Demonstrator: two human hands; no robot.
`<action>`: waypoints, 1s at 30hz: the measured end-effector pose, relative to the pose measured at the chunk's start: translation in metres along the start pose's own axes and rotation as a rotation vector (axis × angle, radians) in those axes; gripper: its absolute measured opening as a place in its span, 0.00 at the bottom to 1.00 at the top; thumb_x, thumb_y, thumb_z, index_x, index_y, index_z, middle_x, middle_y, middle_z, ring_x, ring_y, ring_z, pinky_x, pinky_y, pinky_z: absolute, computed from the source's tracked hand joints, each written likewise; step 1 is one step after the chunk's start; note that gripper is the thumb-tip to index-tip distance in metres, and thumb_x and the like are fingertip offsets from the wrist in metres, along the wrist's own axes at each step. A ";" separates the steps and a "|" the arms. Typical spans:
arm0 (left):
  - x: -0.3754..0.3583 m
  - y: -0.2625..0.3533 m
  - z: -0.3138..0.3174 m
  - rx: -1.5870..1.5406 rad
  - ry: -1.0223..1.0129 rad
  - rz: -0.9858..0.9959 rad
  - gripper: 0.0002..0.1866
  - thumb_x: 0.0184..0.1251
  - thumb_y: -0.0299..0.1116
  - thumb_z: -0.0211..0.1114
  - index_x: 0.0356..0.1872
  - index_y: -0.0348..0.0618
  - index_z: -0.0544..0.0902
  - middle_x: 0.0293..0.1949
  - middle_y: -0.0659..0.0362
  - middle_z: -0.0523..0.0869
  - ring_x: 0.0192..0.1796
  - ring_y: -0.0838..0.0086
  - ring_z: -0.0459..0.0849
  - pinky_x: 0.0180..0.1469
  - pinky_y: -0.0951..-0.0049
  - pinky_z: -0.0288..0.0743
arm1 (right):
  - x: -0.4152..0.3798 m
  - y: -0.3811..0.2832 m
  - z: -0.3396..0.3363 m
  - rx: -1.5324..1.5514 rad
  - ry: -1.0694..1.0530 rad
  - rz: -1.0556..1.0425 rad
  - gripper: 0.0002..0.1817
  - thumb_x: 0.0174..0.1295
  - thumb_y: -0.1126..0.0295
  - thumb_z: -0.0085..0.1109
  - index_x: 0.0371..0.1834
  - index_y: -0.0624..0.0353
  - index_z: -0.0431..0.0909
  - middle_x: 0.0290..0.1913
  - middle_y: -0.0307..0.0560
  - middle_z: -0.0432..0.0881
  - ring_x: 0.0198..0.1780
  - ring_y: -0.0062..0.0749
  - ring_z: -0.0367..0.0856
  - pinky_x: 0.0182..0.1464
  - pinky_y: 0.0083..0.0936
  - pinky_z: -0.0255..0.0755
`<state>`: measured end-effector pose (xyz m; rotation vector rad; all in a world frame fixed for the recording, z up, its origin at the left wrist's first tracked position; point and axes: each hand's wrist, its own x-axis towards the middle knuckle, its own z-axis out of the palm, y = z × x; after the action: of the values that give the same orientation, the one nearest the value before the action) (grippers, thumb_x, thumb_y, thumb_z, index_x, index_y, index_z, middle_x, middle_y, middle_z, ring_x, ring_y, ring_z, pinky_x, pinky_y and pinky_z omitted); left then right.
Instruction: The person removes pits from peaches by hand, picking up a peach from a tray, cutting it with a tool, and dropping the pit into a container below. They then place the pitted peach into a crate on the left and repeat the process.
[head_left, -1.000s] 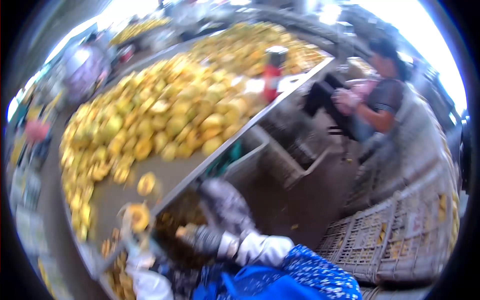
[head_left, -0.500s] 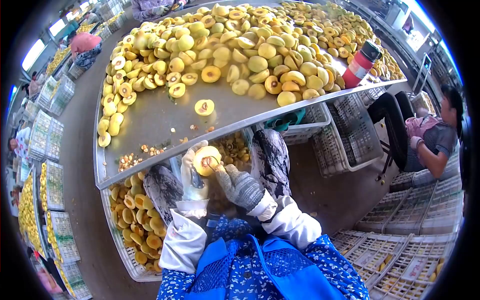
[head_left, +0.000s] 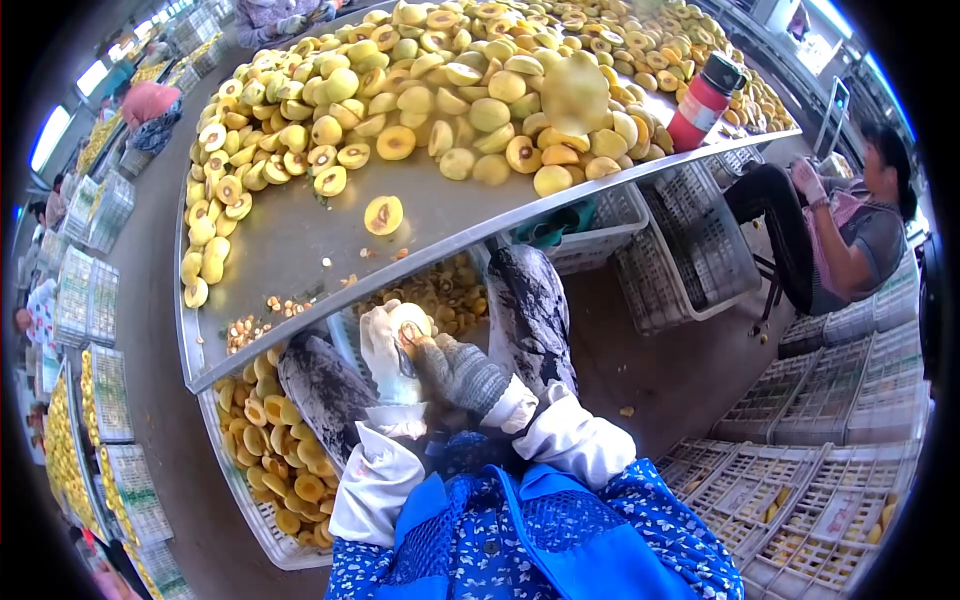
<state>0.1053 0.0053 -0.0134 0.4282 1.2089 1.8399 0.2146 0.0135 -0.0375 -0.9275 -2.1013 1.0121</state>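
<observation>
My left hand [head_left: 384, 350], in a pale glove, is closed around a yellow peach half [head_left: 410, 320], its cut face turned up. My right hand [head_left: 455, 372], in a grey knit glove, is closed with its fingertips at the cut face. A thin curved tool [head_left: 407, 337] shows between those fingers and the fruit; most of it is hidden. Both hands are over my lap, just below the metal table's edge [head_left: 330, 310]. Beneath them, a container holds yellow-brown fruit pieces [head_left: 445, 295].
Many peach halves [head_left: 400, 100] are heaped on the table, with one lone half [head_left: 383, 215] nearer me. Pit bits [head_left: 250, 330] lie by the edge. A red bottle [head_left: 703, 105] stands at right. A crate of halves [head_left: 285, 450] sits at my left; a person [head_left: 850, 230] sits at right.
The peach half has tipped in my left hand, and my right fingers press closer over its cut face. The view has shifted slightly. The person at right has raised a hand.
</observation>
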 end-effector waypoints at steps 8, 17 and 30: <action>0.003 -0.006 -0.004 0.236 -0.005 0.134 0.17 0.67 0.43 0.51 0.38 0.38 0.76 0.32 0.54 0.78 0.28 0.68 0.81 0.32 0.70 0.80 | 0.004 -0.003 -0.009 0.175 -0.031 0.084 0.20 0.68 0.58 0.40 0.49 0.65 0.70 0.34 0.68 0.78 0.34 0.61 0.77 0.34 0.47 0.71; 0.009 -0.014 -0.036 0.809 -0.229 0.605 0.11 0.56 0.31 0.58 0.40 0.39 0.76 0.38 0.54 0.76 0.42 0.66 0.75 0.47 0.68 0.72 | -0.008 0.004 -0.012 -0.294 -0.045 -0.337 0.17 0.66 0.67 0.42 0.55 0.61 0.71 0.25 0.58 0.75 0.20 0.51 0.73 0.25 0.41 0.70; -0.005 -0.002 -0.004 0.546 -0.264 0.343 0.13 0.67 0.33 0.53 0.49 0.40 0.71 0.45 0.57 0.75 0.46 0.72 0.75 0.50 0.72 0.72 | 0.005 0.001 -0.012 0.688 -0.194 0.494 0.34 0.66 0.41 0.36 0.28 0.61 0.80 0.22 0.45 0.78 0.26 0.30 0.72 0.34 0.29 0.69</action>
<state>0.1065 -0.0007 -0.0157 1.2075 1.5099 1.6325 0.2216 0.0223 -0.0314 -1.0157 -1.4820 1.9792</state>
